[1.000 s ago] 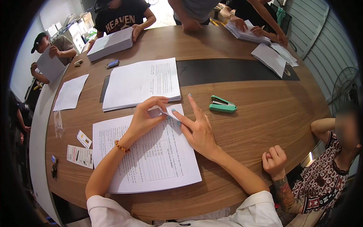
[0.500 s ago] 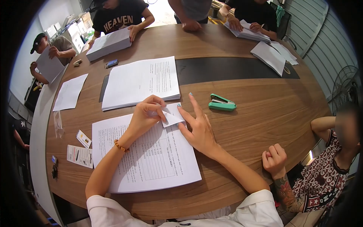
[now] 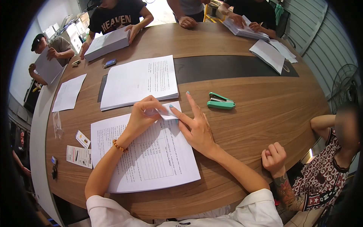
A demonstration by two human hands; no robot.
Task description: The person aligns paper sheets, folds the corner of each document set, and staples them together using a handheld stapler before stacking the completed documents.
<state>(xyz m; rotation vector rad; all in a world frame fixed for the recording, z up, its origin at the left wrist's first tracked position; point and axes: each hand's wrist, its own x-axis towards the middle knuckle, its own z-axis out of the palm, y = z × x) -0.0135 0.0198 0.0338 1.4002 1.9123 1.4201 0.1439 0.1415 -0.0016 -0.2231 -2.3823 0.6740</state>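
The near paper stack (image 3: 151, 162), printed with text and a table, lies before me. At its top edge a paper corner (image 3: 169, 115) is lifted and folded over. My left hand (image 3: 145, 115), with a beaded bracelet (image 3: 120, 146) at the wrist, pinches that corner. My right hand (image 3: 196, 128) presses on it with thumb and a finger, its index finger stretched out past the stack. A green stapler (image 3: 221, 101) lies right of my right hand, untouched. Just beyond my hands is a second paper stack (image 3: 138, 81).
Cards (image 3: 79, 156), a loose sheet (image 3: 70, 92) and a small blue box (image 3: 110, 63) are at left. A person across holds a thick stack (image 3: 107, 44); another handles papers (image 3: 245, 31). At right a person's fist (image 3: 274, 157) rests near the table edge.
The paper corner between my hands was opened out flatter half a second ago and is now folded again. A standing person's hand across the table has shifted slightly left.
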